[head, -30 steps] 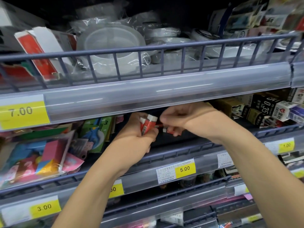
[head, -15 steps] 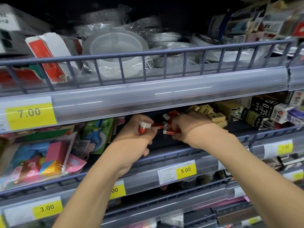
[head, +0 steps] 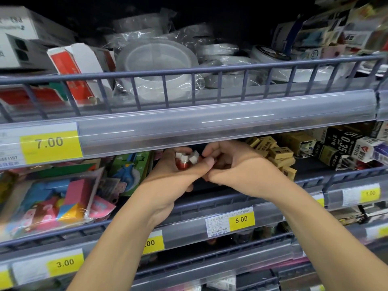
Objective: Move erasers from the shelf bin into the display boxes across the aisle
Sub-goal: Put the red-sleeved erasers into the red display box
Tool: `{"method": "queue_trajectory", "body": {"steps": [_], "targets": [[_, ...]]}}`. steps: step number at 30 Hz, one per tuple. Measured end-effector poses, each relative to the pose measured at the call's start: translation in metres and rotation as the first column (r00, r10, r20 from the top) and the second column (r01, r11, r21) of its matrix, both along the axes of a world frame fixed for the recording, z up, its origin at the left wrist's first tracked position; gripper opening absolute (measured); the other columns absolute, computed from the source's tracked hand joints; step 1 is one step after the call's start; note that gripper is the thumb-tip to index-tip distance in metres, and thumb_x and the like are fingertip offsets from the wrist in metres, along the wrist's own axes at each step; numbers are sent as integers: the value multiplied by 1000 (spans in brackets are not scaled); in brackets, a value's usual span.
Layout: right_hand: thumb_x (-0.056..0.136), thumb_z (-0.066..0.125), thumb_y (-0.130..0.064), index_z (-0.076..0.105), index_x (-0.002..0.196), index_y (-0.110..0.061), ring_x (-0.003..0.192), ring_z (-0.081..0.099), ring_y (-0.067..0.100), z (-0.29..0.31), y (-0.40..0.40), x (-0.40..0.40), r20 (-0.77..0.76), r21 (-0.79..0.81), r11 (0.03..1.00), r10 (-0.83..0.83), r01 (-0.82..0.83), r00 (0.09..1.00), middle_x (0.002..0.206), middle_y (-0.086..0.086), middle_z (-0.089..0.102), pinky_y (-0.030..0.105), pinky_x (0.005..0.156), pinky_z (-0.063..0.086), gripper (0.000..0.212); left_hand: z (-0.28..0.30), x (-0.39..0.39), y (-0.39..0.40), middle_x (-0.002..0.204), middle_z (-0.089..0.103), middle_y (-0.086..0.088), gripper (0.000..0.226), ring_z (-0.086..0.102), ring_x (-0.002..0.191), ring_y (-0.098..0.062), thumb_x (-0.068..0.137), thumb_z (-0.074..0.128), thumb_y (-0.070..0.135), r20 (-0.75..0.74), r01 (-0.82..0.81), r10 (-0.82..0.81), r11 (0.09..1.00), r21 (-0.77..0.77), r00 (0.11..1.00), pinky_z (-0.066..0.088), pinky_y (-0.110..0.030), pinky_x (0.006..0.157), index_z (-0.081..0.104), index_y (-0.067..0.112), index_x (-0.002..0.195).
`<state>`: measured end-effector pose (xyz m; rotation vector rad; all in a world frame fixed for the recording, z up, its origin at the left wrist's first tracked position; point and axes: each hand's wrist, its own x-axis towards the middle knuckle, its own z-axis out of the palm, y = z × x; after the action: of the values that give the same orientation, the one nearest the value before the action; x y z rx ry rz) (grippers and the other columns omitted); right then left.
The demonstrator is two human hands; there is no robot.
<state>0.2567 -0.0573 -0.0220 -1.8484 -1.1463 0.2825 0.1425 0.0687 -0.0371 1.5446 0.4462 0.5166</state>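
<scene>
Head view: three erasers (head: 185, 159), left hand (head: 168, 177).

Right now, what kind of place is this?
Most likely a stationery aisle in a shop. Tiered shelves carry yellow price tags on clear label strips, with packaged tape rolls above. The left hand grips red-sleeved erasers at the shelf, right hand alongside.

Grey-blue tiered metal store shelving (head: 210, 202) is filling the view, its upper tier fronted by a barred wire rail (head: 189, 85) and a clear plastic price strip (head: 220, 120). Yellow paper price tags (head: 51, 143) are sitting in the strips. Shadow is darkening the recess above, while overhead light is glinting off the plastic.
</scene>
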Motion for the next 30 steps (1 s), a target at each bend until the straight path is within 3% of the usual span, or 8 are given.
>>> {"method": "queue_trajectory", "body": {"steps": [5,8,11,13,16,21,26,30], "targets": [[59,73,-44,57,95,-39,80,67,13,-9,10,-11,24,68,997,30,-31,999,93,-11,67,42,79,57,40,-3,1,2,72,75,15,49,68,62,-1,65,84,43,-7,-18,18,1000,4,1000,50,-22,57,60,32,107],[63,77,-38,56,95,-35,68,69,16,-11,12,-13,24,82,995,53,-55,998,88,-7,69,42,72,59,39,-6,0,5,86,76,4,42,69,66,-8,73,80,39,-19,-29,29,999,35,999,47,-22,53,60,31,109],[69,80,-31,61,97,-31,69,70,14,-7,8,-11,7,62,992,113,-113,994,84,-8,71,31,69,58,34,-9,2,6,93,76,-2,31,72,73,-17,81,73,31,-34,-20,23,996,84,999,50,-24,57,60,30,109],[74,81,-30,64,97,-34,77,67,7,-1,3,-2,48,-6,995,100,-100,994,85,-14,70,20,71,54,29,-9,3,7,91,73,-1,24,68,63,-7,90,70,15,-30,-32,34,998,62,999,52,-23,57,61,30,107],[84,75,-29,62,104,-41,76,58,-5,8,-3,21,269,-190,976,-50,104,962,81,-27,59,2,66,40,26,-11,4,10,83,66,-3,31,57,48,-10,83,69,8,-65,-18,24,995,94,998,51,-26,54,63,31,103],[94,62,-30,50,140,-37,108,57,19,8,-5,43,602,-388,860,-35,331,797,123,-7,65,20,77,36,47,-10,4,11,71,60,5,37,48,43,-12,65,67,12,-59,11,-6,996,94,998,42,-22,44,67,28,98],[97,59,-31,47,139,-28,87,45,16,8,-1,46,686,-387,858,24,338,727,120,2,63,24,73,34,44,-9,4,12,54,60,18,37,47,42,-12,66,68,12,-69,26,-18,993,116,997,42,-22,43,66,26,100],[99,53,-25,47,140,-31,107,59,26,8,5,51,724,-421,837,78,350,685,127,2,62,28,80,41,42,-10,4,11,54,61,18,33,47,42,-14,77,71,6,-77,14,-3,989,150,997,43,-21,44,65,26,102]]}}
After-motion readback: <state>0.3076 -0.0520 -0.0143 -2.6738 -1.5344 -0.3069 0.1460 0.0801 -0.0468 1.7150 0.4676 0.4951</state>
